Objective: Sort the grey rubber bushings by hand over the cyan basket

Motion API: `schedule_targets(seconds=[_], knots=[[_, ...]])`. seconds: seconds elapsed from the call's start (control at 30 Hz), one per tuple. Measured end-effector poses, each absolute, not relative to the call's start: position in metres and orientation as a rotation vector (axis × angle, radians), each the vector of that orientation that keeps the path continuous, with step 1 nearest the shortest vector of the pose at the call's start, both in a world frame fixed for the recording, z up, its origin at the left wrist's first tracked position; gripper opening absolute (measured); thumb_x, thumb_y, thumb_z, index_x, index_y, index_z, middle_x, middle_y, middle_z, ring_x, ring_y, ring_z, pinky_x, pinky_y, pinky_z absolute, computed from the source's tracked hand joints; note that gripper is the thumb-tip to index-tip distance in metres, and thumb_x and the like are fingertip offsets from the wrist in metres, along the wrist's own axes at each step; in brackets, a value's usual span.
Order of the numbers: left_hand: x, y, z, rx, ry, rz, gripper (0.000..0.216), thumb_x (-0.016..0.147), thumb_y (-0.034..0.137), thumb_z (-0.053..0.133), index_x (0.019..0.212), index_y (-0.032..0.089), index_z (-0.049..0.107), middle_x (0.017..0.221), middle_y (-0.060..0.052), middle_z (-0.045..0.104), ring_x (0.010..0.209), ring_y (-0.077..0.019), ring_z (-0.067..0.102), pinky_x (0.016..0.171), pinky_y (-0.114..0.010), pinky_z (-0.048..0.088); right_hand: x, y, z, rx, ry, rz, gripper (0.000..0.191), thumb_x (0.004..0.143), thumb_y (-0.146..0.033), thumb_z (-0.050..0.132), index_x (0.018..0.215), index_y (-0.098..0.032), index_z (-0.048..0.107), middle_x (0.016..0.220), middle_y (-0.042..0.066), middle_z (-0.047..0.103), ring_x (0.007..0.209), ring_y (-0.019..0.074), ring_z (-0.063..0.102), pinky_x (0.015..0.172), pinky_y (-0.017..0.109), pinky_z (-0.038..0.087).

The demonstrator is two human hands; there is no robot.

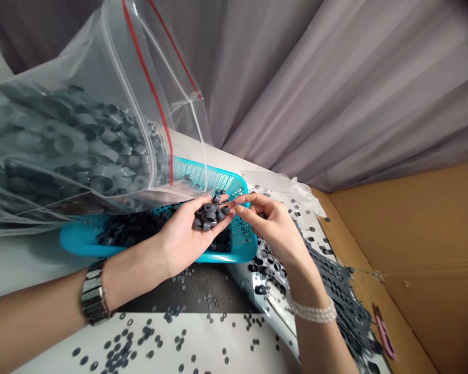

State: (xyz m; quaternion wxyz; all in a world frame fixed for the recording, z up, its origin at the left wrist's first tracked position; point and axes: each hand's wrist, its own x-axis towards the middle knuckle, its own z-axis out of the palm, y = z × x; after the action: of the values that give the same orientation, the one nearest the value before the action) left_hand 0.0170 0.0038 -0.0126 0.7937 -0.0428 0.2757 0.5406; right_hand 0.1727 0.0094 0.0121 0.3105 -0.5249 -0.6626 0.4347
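Note:
My left hand (187, 234) is cupped palm up over a turquoise plastic basket (78, 240), holding a small heap of grey rubber rings (209, 214). My right hand (271, 223) reaches in from the right, thumb and forefinger pinched at the edge of that heap; whether a ring is between them is not clear. More grey rings lie in the basket. A large clear zip bag (81, 140) with a red seal line, full of the same rings, rests at the left behind the basket. A metal watch is on my left wrist, a pearl bracelet on my right.
A grey punched rubber sheet (347, 301) full of holes lies under my right forearm. Small dark discs (120, 350) are scattered over the white table. A cardboard box wall (421, 249) stands at the right. Grey curtains (335, 88) hang behind.

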Motion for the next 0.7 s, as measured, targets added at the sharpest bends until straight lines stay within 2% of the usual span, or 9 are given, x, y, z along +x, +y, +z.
schedule_targets(seconds=[0.27, 0.37, 0.43, 0.5, 0.6, 0.7], knots=[[0.017, 0.003, -0.010, -0.100, 0.571, 1.130, 0.015, 0.084, 0.008, 0.046, 0.090, 0.007, 0.059, 0.101, -0.014, 0.065, 0.098, -0.0219, 0.062, 0.088, -0.041, 0.053, 0.168, 0.010, 0.007, -1.397, -1.985, 0.801, 0.020, 0.083, -0.029, 0.057, 0.097, -0.018, 0.065, 0.051, -0.008, 0.028, 0.049, 0.0084, 0.025, 0.047, 0.024, 0.024], [0.018, 0.003, -0.009, -0.135, 0.574, 1.095, 0.015, 0.084, 0.007, 0.046, 0.092, 0.007, 0.058, 0.099, -0.015, 0.065, 0.096, -0.0214, 0.063, 0.087, -0.042, 0.053, 0.167, 0.012, 0.005, -1.396, -1.944, 0.789, 0.022, 0.086, -0.032, 0.053, 0.092, -0.016, 0.067, 0.054, -0.004, 0.044, 0.050, 0.0091, 0.035, 0.049, 0.024, 0.030], [0.018, 0.002, -0.008, -0.137, 0.562, 1.076, 0.017, 0.083, 0.006, 0.046, 0.095, 0.006, 0.058, 0.101, -0.015, 0.065, 0.097, -0.0214, 0.062, 0.087, -0.041, 0.053, 0.167, 0.012, 0.005, -1.381, -1.909, 0.836, 0.024, 0.087, -0.034, 0.051, 0.093, -0.016, 0.066, 0.065, 0.001, 0.058, 0.056, 0.0108, 0.046, 0.053, 0.025, 0.036], [0.019, 0.001, -0.008, -0.123, 0.539, 1.070, 0.021, 0.082, 0.003, 0.046, 0.099, 0.005, 0.058, 0.104, -0.017, 0.064, 0.098, -0.0222, 0.062, 0.087, -0.040, 0.054, 0.167, 0.011, 0.006, -1.361, -1.882, 0.884, 0.027, 0.088, -0.036, 0.050, 0.094, -0.016, 0.066, 0.073, 0.003, 0.063, 0.061, 0.0122, 0.052, 0.058, 0.025, 0.041], [0.019, 0.000, -0.008, -0.108, 0.526, 1.058, 0.024, 0.082, 0.002, 0.046, 0.104, 0.001, 0.057, 0.107, -0.019, 0.062, 0.101, -0.0243, 0.061, 0.087, -0.037, 0.054, 0.169, 0.009, 0.012, -1.351, -1.874, 0.891, 0.028, 0.089, -0.037, 0.047, 0.095, -0.016, 0.066, 0.071, 0.003, 0.061, 0.060, 0.0116, 0.051, 0.059, 0.025, 0.041], [0.019, 0.000, -0.009, -0.111, 0.519, 1.062, 0.025, 0.082, 0.002, 0.046, 0.105, -0.001, 0.055, 0.106, -0.020, 0.062, 0.099, -0.0244, 0.061, 0.087, -0.037, 0.054, 0.172, 0.008, 0.016, -1.385, -1.938, 0.790, 0.025, 0.087, -0.035, 0.051, 0.098, -0.017, 0.065, 0.060, -0.002, 0.052, 0.053, 0.0101, 0.043, 0.052, 0.024, 0.035]])
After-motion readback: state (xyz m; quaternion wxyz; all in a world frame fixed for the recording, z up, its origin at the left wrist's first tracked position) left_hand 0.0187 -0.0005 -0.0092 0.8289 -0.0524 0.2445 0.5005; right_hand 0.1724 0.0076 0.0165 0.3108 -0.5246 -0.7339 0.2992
